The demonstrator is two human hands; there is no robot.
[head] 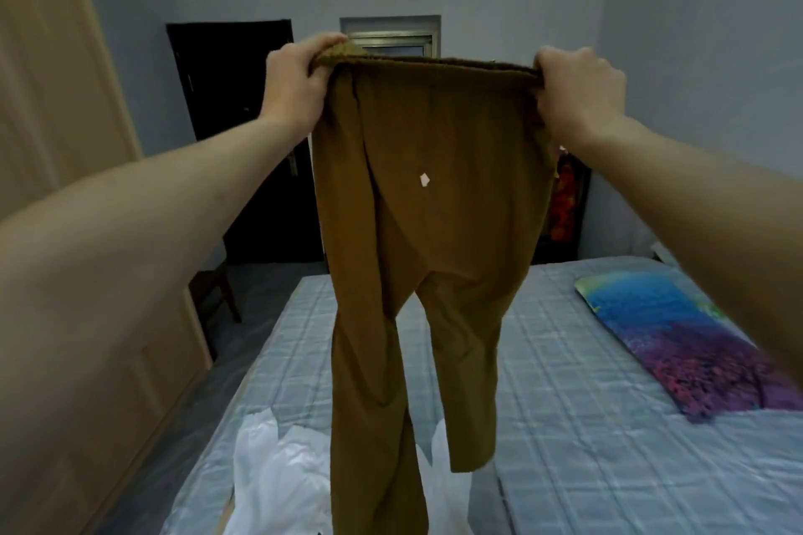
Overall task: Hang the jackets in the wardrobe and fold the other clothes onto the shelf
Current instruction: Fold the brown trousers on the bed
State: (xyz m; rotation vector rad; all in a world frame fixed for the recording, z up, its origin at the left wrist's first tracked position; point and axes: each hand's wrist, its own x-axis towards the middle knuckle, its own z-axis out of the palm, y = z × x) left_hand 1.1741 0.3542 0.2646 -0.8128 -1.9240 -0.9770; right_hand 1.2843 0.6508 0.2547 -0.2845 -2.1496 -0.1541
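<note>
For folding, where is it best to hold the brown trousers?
Probably at the waistband corners, from the outer sides, as the left hand and right hand do. Held so, the trousers hang flat, legs straight down over the bed.

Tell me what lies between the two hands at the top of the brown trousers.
In the head view, the trousers' elastic waistband stretches taut between the left hand and the right hand; each grips one end.
</note>
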